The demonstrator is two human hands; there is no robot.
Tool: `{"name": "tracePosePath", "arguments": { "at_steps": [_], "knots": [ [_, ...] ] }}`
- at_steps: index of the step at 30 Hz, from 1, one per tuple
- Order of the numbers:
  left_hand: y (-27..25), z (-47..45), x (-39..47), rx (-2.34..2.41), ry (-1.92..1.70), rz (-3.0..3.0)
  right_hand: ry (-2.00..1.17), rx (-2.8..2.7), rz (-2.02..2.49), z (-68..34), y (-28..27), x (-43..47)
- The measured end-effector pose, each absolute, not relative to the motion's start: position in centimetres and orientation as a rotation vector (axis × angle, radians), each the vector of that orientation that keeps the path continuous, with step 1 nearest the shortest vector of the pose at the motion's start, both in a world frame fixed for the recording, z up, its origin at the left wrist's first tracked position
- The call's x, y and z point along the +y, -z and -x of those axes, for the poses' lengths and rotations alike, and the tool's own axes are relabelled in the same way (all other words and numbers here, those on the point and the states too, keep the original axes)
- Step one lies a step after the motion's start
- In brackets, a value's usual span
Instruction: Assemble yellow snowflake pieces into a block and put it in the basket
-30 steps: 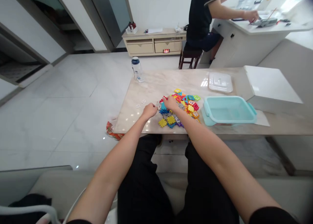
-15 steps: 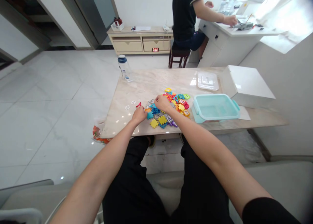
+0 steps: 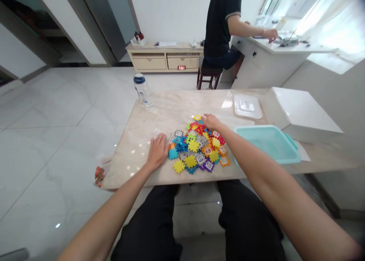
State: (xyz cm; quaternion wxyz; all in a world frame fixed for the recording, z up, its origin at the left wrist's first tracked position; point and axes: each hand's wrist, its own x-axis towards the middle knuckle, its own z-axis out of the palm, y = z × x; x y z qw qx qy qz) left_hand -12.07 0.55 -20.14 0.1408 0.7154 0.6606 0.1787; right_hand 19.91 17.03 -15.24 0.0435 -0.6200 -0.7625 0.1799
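Observation:
A heap of colourful gear-edged plastic building pieces [image 3: 193,146] lies on the marble-look table. My left hand [image 3: 158,151] rests flat on the tabletop at the heap's left side, fingers stretched out, holding nothing visible. At the far edge of the heap is my right hand [image 3: 211,122], its fingers bent together beside a yellow piece [image 3: 197,117]. What those fingertips hold, if anything, is too small to make out. A loose white window-shaped piece [image 3: 156,131] lies just beyond my left fingers, and another white piece [image 3: 143,141] is further left.
Right of the heap stands a mint-green plastic tub [image 3: 258,128], partly behind my right forearm. A clear lid [image 3: 247,105] and a white box [image 3: 303,111] are behind it. A water bottle [image 3: 143,90] stands at the far left corner. Another person [image 3: 221,29] sits at a white desk.
My right hand has moved right and away from me, to the heap's far edge. My left hand has flattened from a pinch, and the red piece by it no longer shows. The view has shifted.

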Motion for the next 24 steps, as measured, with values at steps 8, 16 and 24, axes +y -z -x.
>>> {"name": "tracePosePath", "arguments": {
  "at_steps": [8, 16, 24],
  "knots": [
    [20.5, 12.1, 1.2, 1.676, -0.534, -2.173, -0.659, -2.576, 1.434, -16.5, 17.5, 17.8],
    [19.7, 11.5, -1.9, 1.727, -0.607, -2.139, -0.422, -2.441, 1.441, -17.3, 14.0, 10.0],
    [21.4, 9.3, -8.0, 1.829, -0.453, -2.268, -0.150, -2.219, 1.624, -21.8, 19.3, -5.9]
  ]
}}
